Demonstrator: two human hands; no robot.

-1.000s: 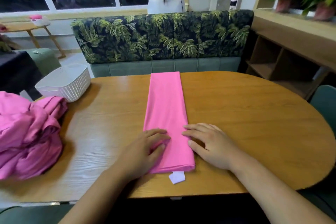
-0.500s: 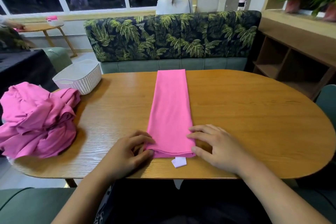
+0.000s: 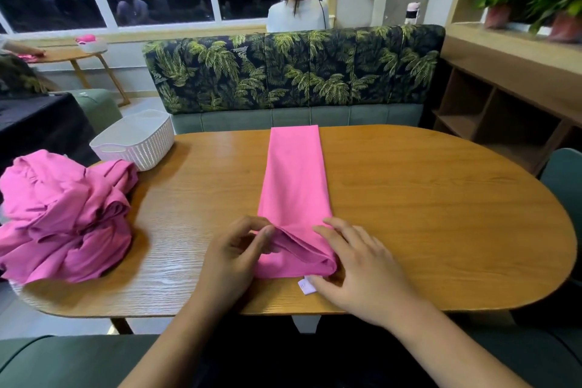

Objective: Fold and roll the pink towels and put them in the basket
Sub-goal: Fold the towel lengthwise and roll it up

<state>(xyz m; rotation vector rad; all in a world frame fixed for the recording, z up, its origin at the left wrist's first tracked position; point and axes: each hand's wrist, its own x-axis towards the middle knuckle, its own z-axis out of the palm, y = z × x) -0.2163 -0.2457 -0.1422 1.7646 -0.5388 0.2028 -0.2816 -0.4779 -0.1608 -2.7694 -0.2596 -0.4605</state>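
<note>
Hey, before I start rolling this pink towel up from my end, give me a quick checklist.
1. The folded towel lies straight: ok.
2. The left hand pinches its near left edge: ok.
3. The right hand rests on its near right corner: ok.
4. The tag is tucked in: not ok, it sticks out at the near end.
5. The basket stands upright, far left: ok.
6. Room in the basket: cannot tell.

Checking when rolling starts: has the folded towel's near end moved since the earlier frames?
Yes. The near end of the folded towel has risen off the table, pinched up by the left hand; the white label stays flat.
</note>
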